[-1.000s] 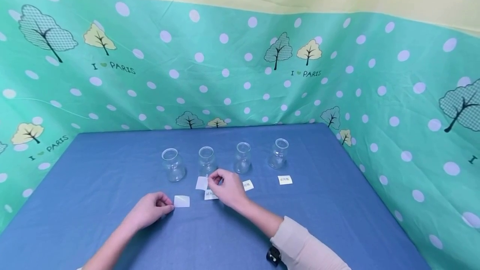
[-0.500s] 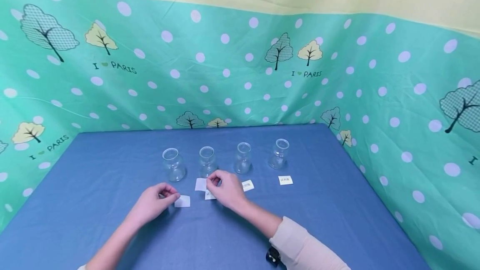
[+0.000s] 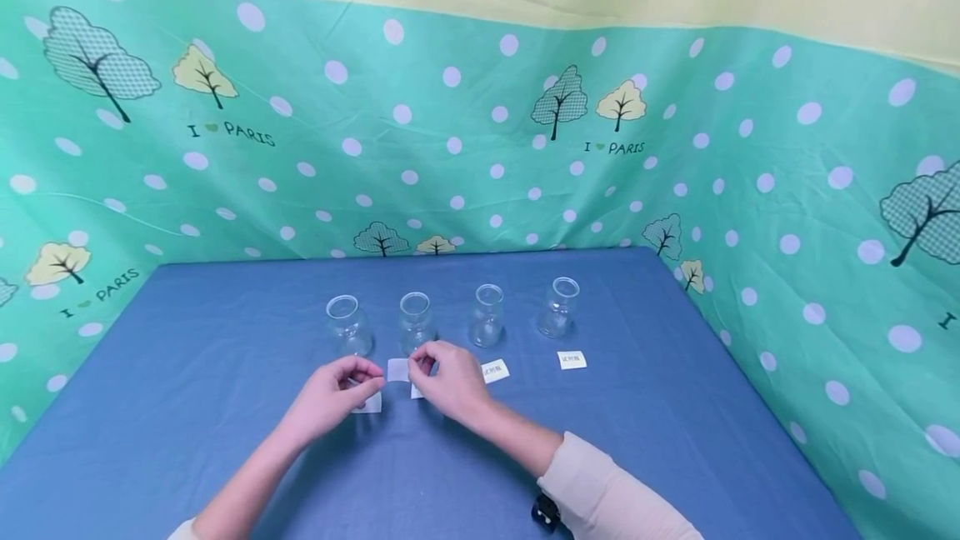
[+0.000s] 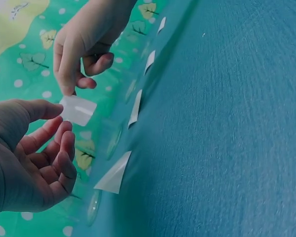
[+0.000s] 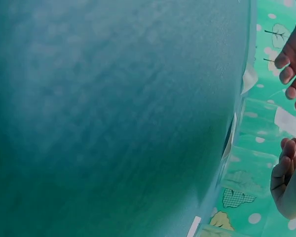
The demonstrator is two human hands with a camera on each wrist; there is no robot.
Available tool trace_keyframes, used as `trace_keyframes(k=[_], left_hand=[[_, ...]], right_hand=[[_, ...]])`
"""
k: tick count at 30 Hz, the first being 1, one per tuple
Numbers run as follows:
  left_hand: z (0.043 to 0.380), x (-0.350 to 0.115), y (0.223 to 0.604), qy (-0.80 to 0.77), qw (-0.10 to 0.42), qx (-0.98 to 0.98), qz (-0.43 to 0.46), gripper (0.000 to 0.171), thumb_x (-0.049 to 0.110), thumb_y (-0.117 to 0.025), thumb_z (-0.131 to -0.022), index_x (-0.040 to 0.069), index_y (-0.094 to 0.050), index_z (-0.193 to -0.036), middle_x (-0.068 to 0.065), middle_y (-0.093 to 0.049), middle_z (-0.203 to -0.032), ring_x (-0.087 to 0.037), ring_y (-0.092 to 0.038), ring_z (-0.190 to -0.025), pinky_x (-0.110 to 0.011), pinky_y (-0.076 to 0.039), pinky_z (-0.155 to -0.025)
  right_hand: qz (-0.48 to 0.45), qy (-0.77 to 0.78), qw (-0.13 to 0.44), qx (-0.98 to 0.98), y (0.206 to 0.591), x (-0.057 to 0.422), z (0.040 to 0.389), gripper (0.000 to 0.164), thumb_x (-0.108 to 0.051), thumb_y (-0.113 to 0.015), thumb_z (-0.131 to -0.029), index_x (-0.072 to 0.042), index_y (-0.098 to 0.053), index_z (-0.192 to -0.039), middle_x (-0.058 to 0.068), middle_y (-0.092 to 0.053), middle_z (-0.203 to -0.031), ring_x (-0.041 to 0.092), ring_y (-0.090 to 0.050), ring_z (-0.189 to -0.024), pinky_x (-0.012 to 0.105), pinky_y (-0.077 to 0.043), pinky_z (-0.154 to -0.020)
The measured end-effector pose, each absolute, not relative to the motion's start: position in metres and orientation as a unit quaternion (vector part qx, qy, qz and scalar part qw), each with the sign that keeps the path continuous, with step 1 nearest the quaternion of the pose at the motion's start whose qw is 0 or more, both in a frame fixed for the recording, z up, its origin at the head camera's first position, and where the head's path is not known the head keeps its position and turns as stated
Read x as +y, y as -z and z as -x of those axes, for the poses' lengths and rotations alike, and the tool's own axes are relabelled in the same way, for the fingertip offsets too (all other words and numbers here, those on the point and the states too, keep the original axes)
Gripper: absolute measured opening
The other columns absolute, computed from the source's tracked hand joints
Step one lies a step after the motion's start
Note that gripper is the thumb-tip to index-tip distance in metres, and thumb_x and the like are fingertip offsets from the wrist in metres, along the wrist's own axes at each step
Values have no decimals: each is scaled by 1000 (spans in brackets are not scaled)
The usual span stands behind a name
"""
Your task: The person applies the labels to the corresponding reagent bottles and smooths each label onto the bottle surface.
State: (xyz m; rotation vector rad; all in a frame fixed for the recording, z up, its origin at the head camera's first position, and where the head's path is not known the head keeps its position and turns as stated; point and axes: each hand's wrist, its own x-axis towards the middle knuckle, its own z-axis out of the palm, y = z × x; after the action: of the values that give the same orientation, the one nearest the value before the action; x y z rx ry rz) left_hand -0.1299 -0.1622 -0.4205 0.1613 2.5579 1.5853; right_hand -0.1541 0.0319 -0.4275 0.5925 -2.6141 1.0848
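My right hand (image 3: 452,382) pinches a small white paper label (image 3: 398,370) by its edge, above the table in front of the second glass jar (image 3: 417,325) from the left. Seen from the left wrist, the lifted label (image 4: 80,111) is slightly curved and shiny. My left hand (image 3: 333,398) is at the label's left side, thumb and forefinger parted close to its corner; whether they touch it I cannot tell. Beneath the left hand lies another label (image 3: 369,403), partly covered. A third label (image 3: 417,392) is mostly hidden by the right hand.
Several open glass jars stand in a row, among them the leftmost jar (image 3: 349,327), a third jar (image 3: 487,319) and the rightmost jar (image 3: 559,309). Labels with dark writing (image 3: 496,371) lie before the right-hand jars. Green patterned cloth (image 3: 450,132) walls the blue table (image 3: 637,440).
My left hand has moved right and slightly up, from beside the leftmost label to the edge of the lifted one. The right hand with its label has shifted slightly left.
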Motion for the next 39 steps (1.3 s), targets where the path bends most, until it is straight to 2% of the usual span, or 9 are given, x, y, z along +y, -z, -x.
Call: trace_keyframes(k=[5,9,14,21,28,34,39], left_hand=[[131,-160,422,-532,64,842,-58,26,21,-67,-86,0,-64,-102,-11,-65,-85,-16,-58,-62,-28,-50,-58],[131,-159,423,-533,64,843,-46,29,26,-65,-87,3,-65,-104,-15,-66,-90,-17,-59,-64,-28,-50,-58],[130,-158,419,-541,67,838,-21,35,33,-60,-90,3,-65,-108,-15,-66,-94,-16,-59,-66,-27,-48,-58],[130,-158,415,-545,69,836,-5,33,32,-58,-92,3,-64,-107,-12,-67,-93,-12,-58,-66,-25,-47,-57],[131,-160,418,-538,67,840,-7,29,29,-58,-93,3,-65,-104,-10,-67,-91,-10,-57,-65,-25,-46,-57],[130,-162,416,-542,62,838,-6,30,28,-59,-92,1,-65,-103,-11,-67,-90,-11,-56,-64,-27,-47,-55],[130,-164,416,-538,68,840,-3,29,28,-60,-91,1,-65,-102,-13,-67,-91,-14,-57,-65,-27,-47,-56]], right_hand=[[-243,-334,161,-896,428,31,150,7,-20,-63,-83,-18,-69,-83,-9,-59,-70,3,-50,-59,8,-33,-55],[-284,-290,213,-889,429,31,147,5,-21,-65,-82,-20,-69,-83,-10,-59,-70,4,-54,-59,5,-30,-52],[-330,-241,275,-870,428,29,144,5,-20,-67,-80,-20,-70,-83,-9,-63,-71,-1,-52,-58,6,-30,-48],[-365,-212,302,-855,427,26,142,5,-19,-68,-79,-20,-69,-83,-8,-62,-70,-1,-48,-53,10,-30,-45],[-365,-208,286,-861,428,25,141,6,-24,-68,-80,-21,-69,-85,-8,-60,-70,-1,-47,-53,10,-30,-45],[-335,-230,241,-881,427,29,142,8,-28,-67,-83,-22,-69,-88,-8,-62,-74,-1,-51,-61,7,-28,-49],[-271,-279,182,-903,425,31,146,8,-28,-65,-85,-21,-69,-88,-8,-60,-72,-1,-47,-58,8,-29,-50]])
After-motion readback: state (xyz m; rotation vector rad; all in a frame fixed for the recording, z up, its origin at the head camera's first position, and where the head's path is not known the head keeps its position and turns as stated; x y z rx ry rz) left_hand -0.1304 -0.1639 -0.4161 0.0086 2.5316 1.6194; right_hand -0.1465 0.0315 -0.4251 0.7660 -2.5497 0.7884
